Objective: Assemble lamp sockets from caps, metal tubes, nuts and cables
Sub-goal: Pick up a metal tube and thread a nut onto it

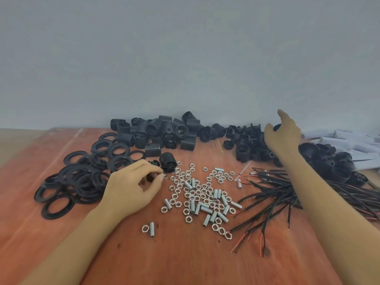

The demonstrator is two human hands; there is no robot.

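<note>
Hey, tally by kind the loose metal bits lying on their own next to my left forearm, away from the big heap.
nut: 1
metal tube: 1
Total: 2

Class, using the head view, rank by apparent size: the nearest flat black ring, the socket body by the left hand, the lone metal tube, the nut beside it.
1. flat black ring
2. socket body (farther off, so that gap is unsure)
3. metal tube
4. nut
</note>
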